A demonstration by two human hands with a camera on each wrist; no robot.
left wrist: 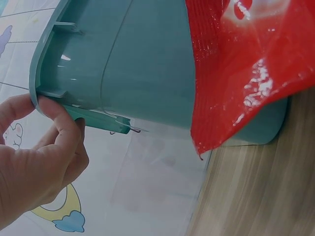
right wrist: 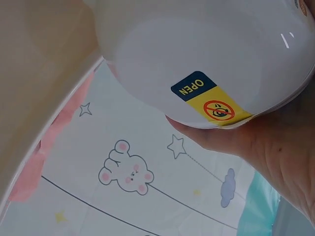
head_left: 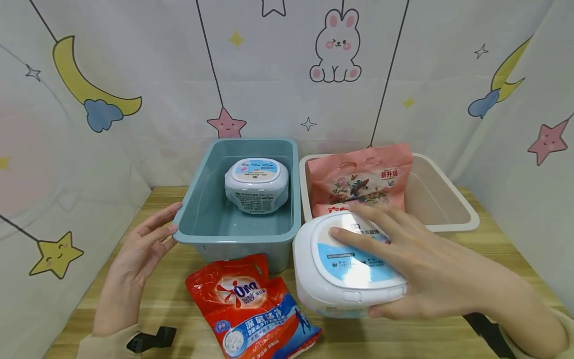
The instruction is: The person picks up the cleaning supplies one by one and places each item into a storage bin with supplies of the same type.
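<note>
My right hand [head_left: 430,259] grips a white plastic tub [head_left: 309,264] with a blue-and-cream label on its lid, held in front of the two bins. An OPEN sticker [right wrist: 197,86] shows on its side in the right wrist view. At the left, my left hand [head_left: 145,244] pinches the rim of the blue-green bin [head_left: 242,238] near its front corner; thumb and finger meet at that rim in the left wrist view. Inside this bin stands a similar white tub [head_left: 257,187]. A red bag of laundry powder [head_left: 255,309] lies against the bin's front.
Beside the blue-green bin, on the right, sits a cream bin [head_left: 448,199] with a pink bag [head_left: 358,179] leaning up in it. The wooden table [head_left: 385,339] carries everything. A white printed curtain [head_left: 278,89] hangs close behind the bins and along both sides.
</note>
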